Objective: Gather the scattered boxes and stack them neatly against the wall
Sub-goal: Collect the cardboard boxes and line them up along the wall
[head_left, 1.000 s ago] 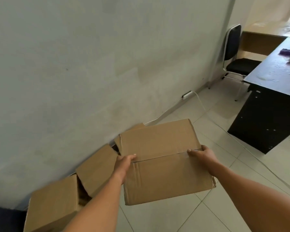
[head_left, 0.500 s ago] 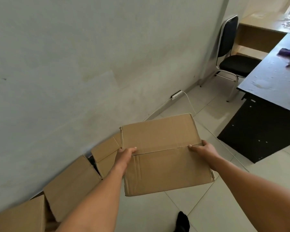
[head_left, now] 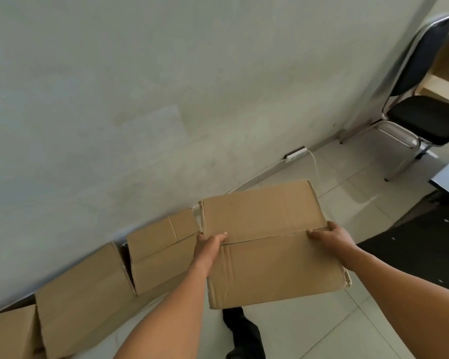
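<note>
I carry a brown cardboard box (head_left: 270, 244) above the tiled floor, its closed top flaps facing me. My left hand (head_left: 209, 246) grips its left side with the thumb over the top seam. My right hand (head_left: 331, 235) grips its right side the same way. Three more cardboard boxes stand in a row along the grey wall (head_left: 140, 99) to the left: one (head_left: 161, 248) right beside the held box, a larger one (head_left: 81, 299) further left, and a third (head_left: 8, 335) cut off at the frame's corner.
A black chair (head_left: 425, 99) with a metal frame stands at the wall on the right. A dark desk (head_left: 425, 242) fills the right edge. A white power strip (head_left: 296, 154) and its cable lie along the wall's foot. My dark shoe (head_left: 244, 332) shows below the box.
The view has swung so more of the row of boxes along the wall shows on the left. The held box stays in both hands, now nearer the end of that row.
</note>
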